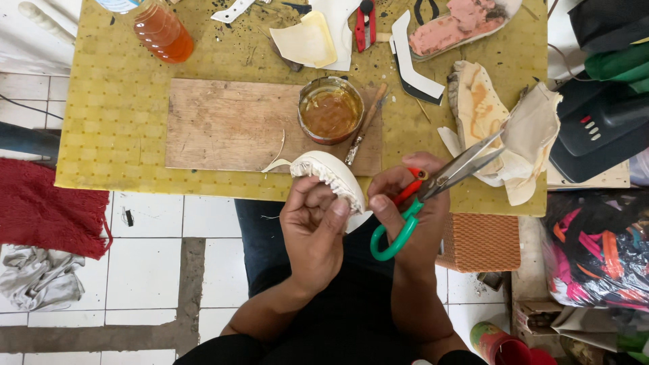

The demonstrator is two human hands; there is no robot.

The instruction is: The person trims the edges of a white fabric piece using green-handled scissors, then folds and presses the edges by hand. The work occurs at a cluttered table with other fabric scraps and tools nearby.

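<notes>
While the left hand point(312, 226) clamps the cream-white curved shoe piece with the puckered, gathered edge point(331, 177) at centre frame, the right hand point(411, 215) is closed through the green and orange loops of the steel-bladed scissors point(433, 189), blades parted and pointing to the upper right, away from the piece.

Risks as I read them:
- Left thumb sits right on the gathered edge. If the blades come in there, the thumb is in the cut line.
- Piece is held in mid-air over the lap, just off the yellow table's point(115, 115) near edge. No support, so a slip drops it to the white tiled floor point(149, 263).
- Open round tin of amber glue point(330, 110) stands on the bare wooden board point(223, 125), just above the hands, with a wood-handled brush point(365, 125) leaning on its rim. An elbow or scissor swing could tip it.
- Blade tips overlap the pile of cream fabric scraps point(520, 135) at right; could snag.
</notes>
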